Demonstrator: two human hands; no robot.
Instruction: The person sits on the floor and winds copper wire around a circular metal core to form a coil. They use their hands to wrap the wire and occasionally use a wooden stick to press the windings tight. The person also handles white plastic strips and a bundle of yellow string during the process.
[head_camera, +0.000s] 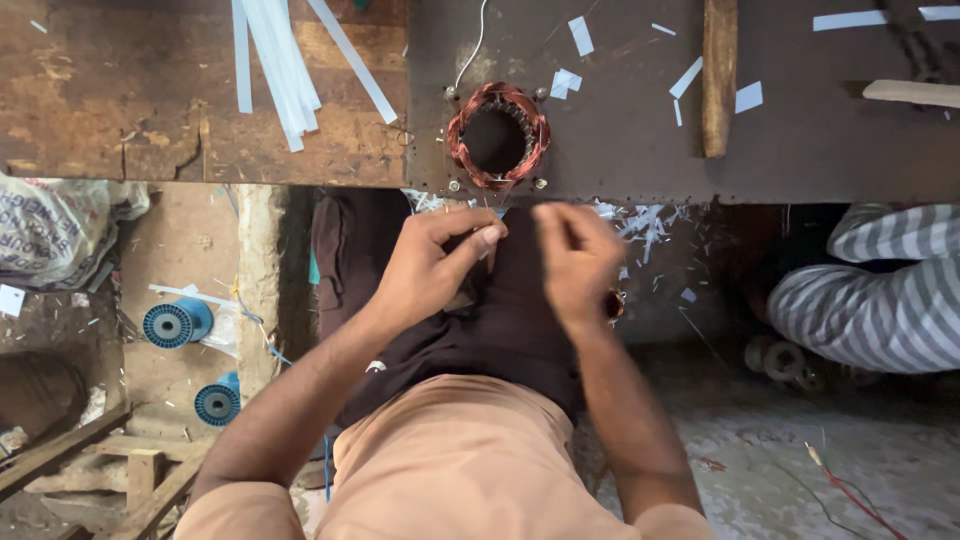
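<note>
A round motor stator (497, 136) wound with copper wire sits on the dark metal bench top (640, 140) near its front edge. Just below that edge, my left hand (437, 266) and my right hand (577, 262) are held close together, fingers pinched. Thin wire ends hang from the stator down toward my fingertips. My left thumb and forefinger pinch something small, likely a wire end; what my right hand grips is hidden by its fingers.
White paper strips (285, 60) and scraps lie on the bench. A wooden stick (718, 75) lies upright in the picture at right. Two blue wire spools (176, 323) rest on the floor at left. Another person's striped sleeve (875, 305) is at right.
</note>
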